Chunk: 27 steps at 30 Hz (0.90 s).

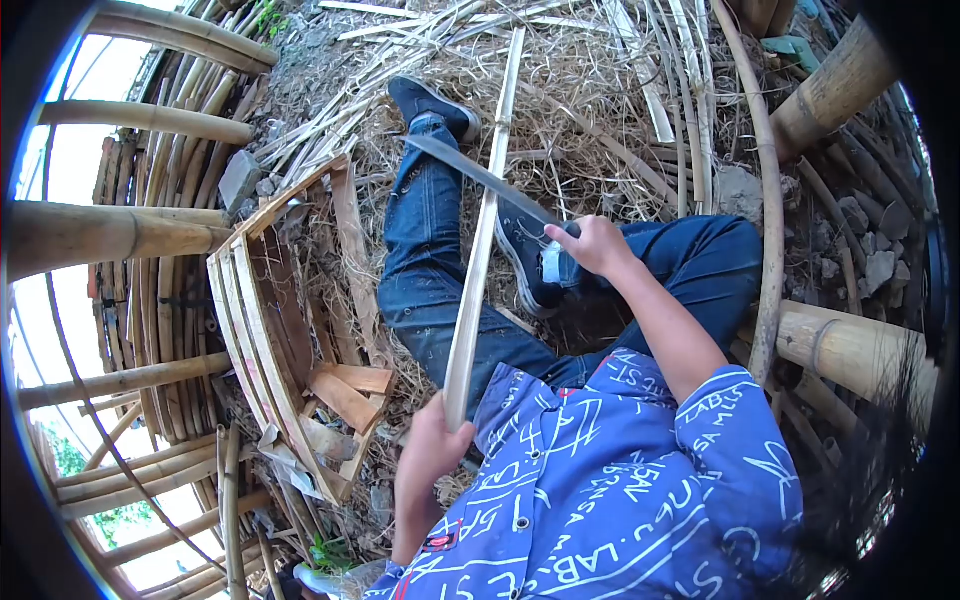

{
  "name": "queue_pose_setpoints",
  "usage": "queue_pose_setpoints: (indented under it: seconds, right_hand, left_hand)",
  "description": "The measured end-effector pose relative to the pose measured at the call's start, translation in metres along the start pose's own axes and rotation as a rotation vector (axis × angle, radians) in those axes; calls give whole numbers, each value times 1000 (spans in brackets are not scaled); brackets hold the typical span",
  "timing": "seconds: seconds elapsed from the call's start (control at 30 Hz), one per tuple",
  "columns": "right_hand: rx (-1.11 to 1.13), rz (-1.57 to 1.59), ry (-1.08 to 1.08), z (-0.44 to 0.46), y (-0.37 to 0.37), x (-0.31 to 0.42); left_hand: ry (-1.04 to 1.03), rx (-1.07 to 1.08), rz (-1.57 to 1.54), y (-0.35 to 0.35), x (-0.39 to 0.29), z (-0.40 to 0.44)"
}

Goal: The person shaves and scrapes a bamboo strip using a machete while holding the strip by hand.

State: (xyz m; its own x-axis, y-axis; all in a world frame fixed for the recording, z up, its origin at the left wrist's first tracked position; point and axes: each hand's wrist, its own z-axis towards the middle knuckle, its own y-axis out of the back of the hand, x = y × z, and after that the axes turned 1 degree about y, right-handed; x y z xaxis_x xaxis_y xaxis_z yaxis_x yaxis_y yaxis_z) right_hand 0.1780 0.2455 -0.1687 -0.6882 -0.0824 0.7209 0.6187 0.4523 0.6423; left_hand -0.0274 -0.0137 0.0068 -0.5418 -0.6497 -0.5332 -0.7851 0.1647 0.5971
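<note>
A long pale bamboo strip (pixel 468 330) runs from my lap out past my legs, with a darker node partway along it. My left hand (pixel 436 445) is wrapped round its near end, close to my shirt. In my right hand (pixel 592 246) is a machete (pixel 475 172), gripped by its handle, thumb lying along the top. The long grey blade points up and left, and crosses the strip beyond my knees. Whether the edge bites into the bamboo I cannot tell. My legs in jeans (pixel 425 230) lie on either side of the strip.
Curly shavings (pixel 560 110) and split strips cover the ground ahead. A broken wooden crate (pixel 240 320) stands to the left, before stacked bamboo poles (pixel 130 235). At right are a thin pole (pixel 768 200), thick bamboo posts (pixel 835 85) and stones (pixel 880 270).
</note>
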Motion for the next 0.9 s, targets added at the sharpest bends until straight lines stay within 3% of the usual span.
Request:
queue_pose_setpoints:
  seconds: [0.2,0.27,0.37,0.47,0.6,0.7,0.83,0.9]
  right_hand:
    - [153,53,116,-39,10,22]
    - [322,-94,133,-57,7,39]
    - [444,-118,208,-65,3,56]
    - [270,-206,233,-43,6,51]
    - [192,-79,-32,17,18,7]
    - [123,-196,34,23,22,0]
    - [154,-86,47,3,16,21]
    - [186,5,167,-17,3,30]
  left_hand:
    - [27,23,-105,3,2,4]
    - [-24,-38,71,4,6,8]
    - [6,-39,92,11,2,5]
    - [-19,-73,155,12,7,1]
    - [-44,-86,115,5,10,0]
    - [-43,-38,77,2,8,7]
    - [10,-1,-14,16,-2,8]
    - [16,-5,-4,16,9,11]
